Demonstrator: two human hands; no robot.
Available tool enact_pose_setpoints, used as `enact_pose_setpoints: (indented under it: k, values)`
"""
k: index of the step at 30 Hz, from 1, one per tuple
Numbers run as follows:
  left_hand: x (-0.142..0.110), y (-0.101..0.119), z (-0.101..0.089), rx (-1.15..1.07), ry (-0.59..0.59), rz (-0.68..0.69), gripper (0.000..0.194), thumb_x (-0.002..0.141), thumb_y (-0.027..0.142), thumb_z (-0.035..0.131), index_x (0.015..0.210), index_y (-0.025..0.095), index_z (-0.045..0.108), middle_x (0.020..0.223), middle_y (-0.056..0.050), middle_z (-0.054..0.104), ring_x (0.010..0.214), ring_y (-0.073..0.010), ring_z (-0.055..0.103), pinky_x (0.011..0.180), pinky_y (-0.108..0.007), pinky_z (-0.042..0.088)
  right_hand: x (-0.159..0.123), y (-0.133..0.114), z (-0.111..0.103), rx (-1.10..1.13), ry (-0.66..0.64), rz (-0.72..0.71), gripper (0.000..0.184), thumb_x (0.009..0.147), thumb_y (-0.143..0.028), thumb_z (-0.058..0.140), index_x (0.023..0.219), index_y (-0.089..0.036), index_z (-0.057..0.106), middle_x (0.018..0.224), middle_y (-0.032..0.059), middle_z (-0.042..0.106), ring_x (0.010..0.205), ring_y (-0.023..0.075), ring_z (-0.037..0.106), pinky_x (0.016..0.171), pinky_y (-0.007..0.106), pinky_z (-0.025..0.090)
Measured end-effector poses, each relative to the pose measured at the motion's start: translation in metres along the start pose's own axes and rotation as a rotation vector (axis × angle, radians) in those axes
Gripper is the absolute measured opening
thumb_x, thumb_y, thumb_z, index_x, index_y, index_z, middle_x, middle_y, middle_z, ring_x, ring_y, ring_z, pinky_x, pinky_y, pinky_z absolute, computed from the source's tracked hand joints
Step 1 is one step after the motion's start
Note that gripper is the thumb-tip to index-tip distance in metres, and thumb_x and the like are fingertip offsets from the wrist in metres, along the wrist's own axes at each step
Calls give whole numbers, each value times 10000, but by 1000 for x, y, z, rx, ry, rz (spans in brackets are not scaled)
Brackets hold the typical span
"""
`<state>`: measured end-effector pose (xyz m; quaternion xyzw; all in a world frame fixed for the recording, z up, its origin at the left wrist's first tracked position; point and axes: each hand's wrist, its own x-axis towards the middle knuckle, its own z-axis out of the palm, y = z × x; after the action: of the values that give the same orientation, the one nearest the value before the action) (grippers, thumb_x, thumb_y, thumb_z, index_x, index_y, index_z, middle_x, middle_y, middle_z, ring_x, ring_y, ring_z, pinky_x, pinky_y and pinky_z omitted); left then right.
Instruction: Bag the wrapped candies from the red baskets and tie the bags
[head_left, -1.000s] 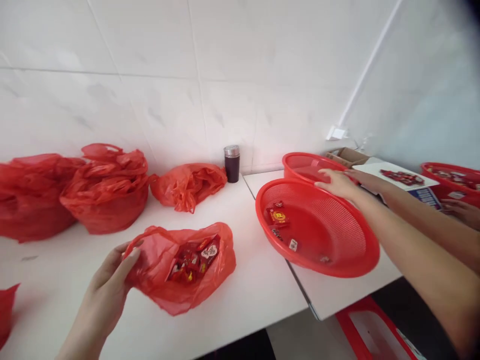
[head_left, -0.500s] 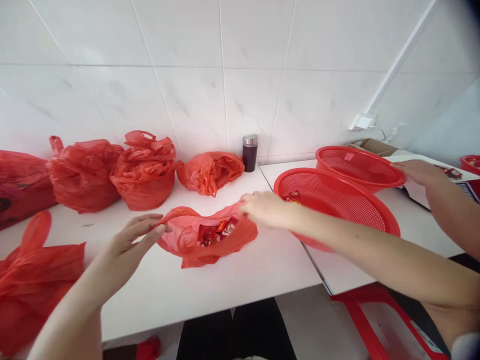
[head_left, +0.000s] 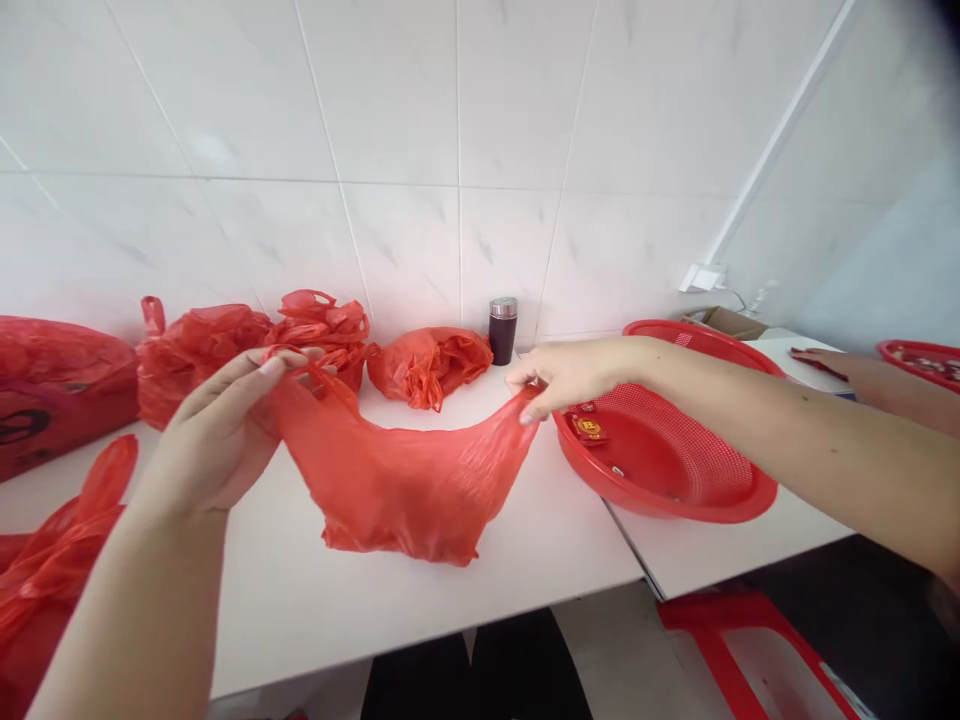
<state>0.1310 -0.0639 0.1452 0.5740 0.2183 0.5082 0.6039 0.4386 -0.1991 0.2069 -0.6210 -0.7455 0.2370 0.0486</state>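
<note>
A red plastic bag (head_left: 409,480) hangs stretched between my two hands over the white table (head_left: 360,620). My left hand (head_left: 232,420) pinches one handle at the bag's left top corner. At the right top corner, my right hand (head_left: 566,378) has its fingers closed on the other handle. The bag's thin front wall covers what is inside; only a darker bulge shows low in it. Beside my right hand stands a red perforated basket (head_left: 667,510) with a few small packets (head_left: 589,428) at its left side.
Several filled red bags (head_left: 202,345) line the wall, and another red bag (head_left: 52,570) sits at the near left. A dark tumbler (head_left: 503,332) stands at the back. A second red basket (head_left: 697,340) is behind the first. Another person's hand (head_left: 832,365) reaches in at right, above a red stool (head_left: 720,640).
Both hands have raised the bag's handles and pulled them apart, so its mouth no longer shows the packets inside. The other person's hand has left the rear basket and moved right.
</note>
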Motion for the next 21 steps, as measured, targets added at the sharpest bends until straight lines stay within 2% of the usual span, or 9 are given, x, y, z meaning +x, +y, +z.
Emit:
enact_pose_setpoints:
  k: [3, 5, 7, 10, 13, 16, 18, 20, 21]
  values:
    - [2, -1, -11, 14, -5, -48, 164, 869, 262, 612, 1005, 222, 693, 935, -28, 686, 797, -155, 614, 656, -232, 531, -4, 1, -10, 142, 74, -27, 128, 751, -207, 671, 790, -209, 549, 748, -18, 621, 626, 128, 590, 556, 247, 412]
    - [3, -2, -13, 6, -47, -43, 254, 869, 276, 616, 1117, 264, 663, 909, -15, 698, 794, -165, 637, 673, -253, 541, -5, 1, -17, 184, 143, -73, 194, 779, -201, 639, 964, -235, 591, 818, -11, 644, 663, 129, 602, 576, 247, 431]
    - [7, -3, -12, 26, -130, -75, 326, 867, 288, 621, 1193, 269, 630, 916, -22, 702, 820, -180, 652, 711, -279, 548, -2, 1, -23, 104, 192, -109, 280, 769, -188, 644, 1042, -245, 622, 845, -7, 646, 678, 122, 591, 584, 241, 430]
    - [14, -4, 1, 120, -326, -175, 451, 873, 321, 615, 1316, 283, 539, 957, -45, 691, 856, -202, 653, 747, -323, 550, 7, -2, -28, 53, 242, -201, 296, 766, -170, 643, 1056, -230, 647, 836, -7, 622, 702, 116, 576, 609, 239, 436]
    - [24, -5, 26, 291, -516, -224, 542, 851, 342, 642, 1364, 335, 467, 905, -21, 668, 837, -196, 645, 734, -310, 538, 22, -16, -24, 102, 253, -314, 270, 780, -142, 614, 1038, -217, 640, 835, -12, 598, 722, 113, 571, 626, 241, 446]
    - [34, -12, 57, 539, -659, -290, 488, 752, 319, 740, 1215, 297, 590, 836, -10, 641, 836, -198, 629, 705, -272, 508, 43, -39, -10, 89, 199, -441, 246, 779, -98, 578, 990, -212, 631, 862, -12, 602, 755, 112, 570, 638, 236, 453]
    - [39, -19, 74, 630, -699, -339, 290, 697, 306, 768, 965, 239, 679, 740, -3, 602, 721, -179, 594, 621, -255, 477, 57, -50, 2, 100, 209, -538, 251, 796, -78, 532, 989, -213, 616, 912, -10, 618, 797, 112, 575, 667, 238, 461]
    - [42, -27, 83, 649, -702, -372, 142, 734, 339, 719, 791, 214, 678, 604, 24, 501, 554, -137, 486, 529, -253, 423, 69, -51, 14, 140, 350, -590, 271, 818, -71, 496, 1020, -217, 602, 1035, 0, 626, 866, 114, 580, 732, 251, 469]
    - [44, -30, 84, 635, -697, -385, 160, 780, 372, 666, 766, 212, 672, 555, 41, 433, 498, -120, 415, 505, -257, 400, 74, -47, 22, 181, 461, -592, 285, 832, -79, 491, 1058, -222, 591, 1121, 7, 614, 919, 118, 579, 778, 263, 470]
